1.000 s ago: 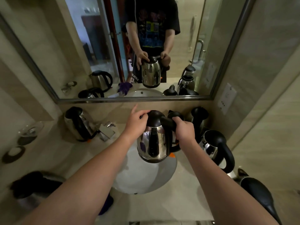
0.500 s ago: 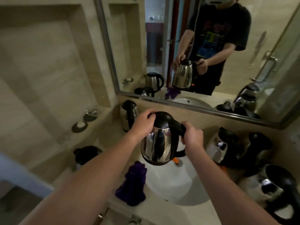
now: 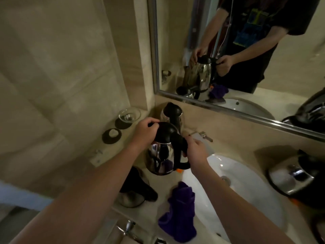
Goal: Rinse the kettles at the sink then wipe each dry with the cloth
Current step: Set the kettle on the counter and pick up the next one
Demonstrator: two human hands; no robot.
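Head view: the right hand (image 3: 194,152) grips the handle of the steel kettle (image 3: 162,156); the left hand (image 3: 146,132) clasps its black lid. It hangs over the desk (image 3: 219,136) left of the sink (image 3: 246,191). Wiping looks next, needing the purple cloth (image 3: 179,212) nearby.

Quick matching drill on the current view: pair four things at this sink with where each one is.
Things:
1. held kettle
2. purple cloth
3. glass dish
4. left hand

Places:
A. on the left ledge, on a dark coaster
B. on the kettle's black lid
C. lying on the sink's near-left rim
D. in both hands, above the counter left of the basin

Pairs: 1-D, 2-C, 3-A, 4-B
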